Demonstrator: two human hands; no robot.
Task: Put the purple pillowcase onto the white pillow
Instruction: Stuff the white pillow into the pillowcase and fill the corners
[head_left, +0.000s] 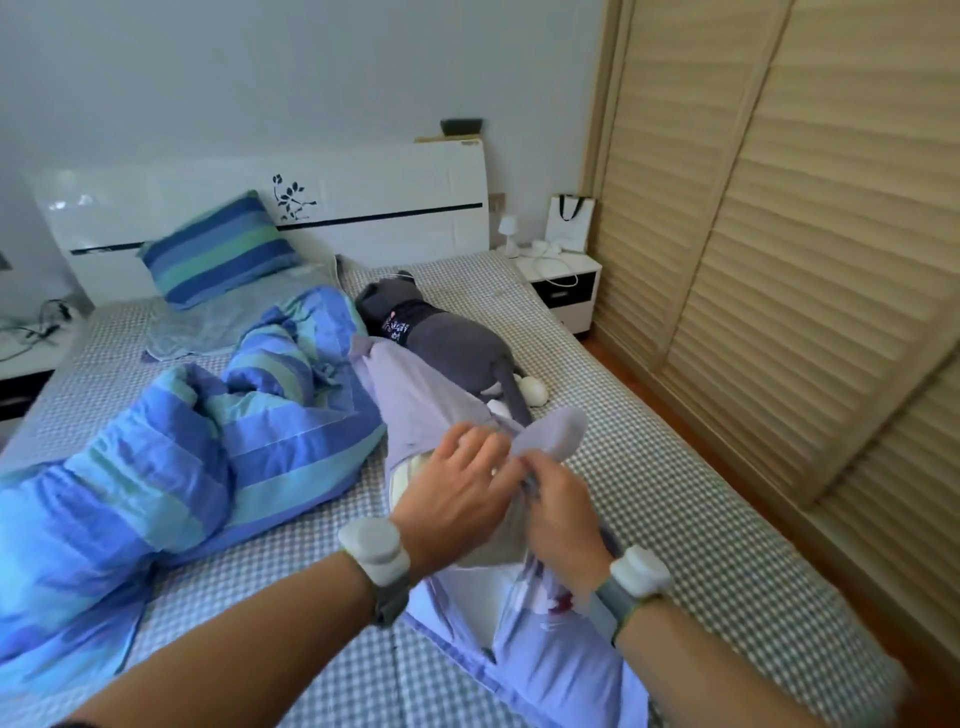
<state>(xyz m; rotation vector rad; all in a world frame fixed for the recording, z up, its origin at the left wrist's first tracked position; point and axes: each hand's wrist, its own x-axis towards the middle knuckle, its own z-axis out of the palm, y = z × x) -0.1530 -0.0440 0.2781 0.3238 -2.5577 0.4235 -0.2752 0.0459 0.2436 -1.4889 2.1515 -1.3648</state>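
Two hands work at the open end of the purple pillowcase (415, 400), which lies lengthwise on the checked bed sheet (675, 493) with the white pillow (410, 475) partly inside it.

Step in hand, as judged: feeding the pillow into the case. The far part of the pillow appears covered; the near part is not.

Left to right:

1. Striped blue duvet (208, 441): bunched on the left half of the bed, its edge just beside the pillowcase. It does not cover the work.
2. Left hand (457, 488): fingers curled down over the gathered purple cloth and the pillow beneath it. Whether this grip pinches the cloth or only presses on it cannot be told.
3. Right hand (561, 514): grip clenched on a fold of purple cloth, pinched between thumb and fingers and lifted off the pillow.
4. Grey plush cat (441, 338): lies beside the far end of the pillowcase, touching or nearly touching it.

Next move, as judged: draw the lifted edge toward the person while the other hand steadies the pillow, then seat the near corners.

Appearance of the pillowcase: pale lilac, thin, heavily creased, bunched at the middle. A loose near section shows a small dark red printed motif. White pillow fabric shows at the opening.
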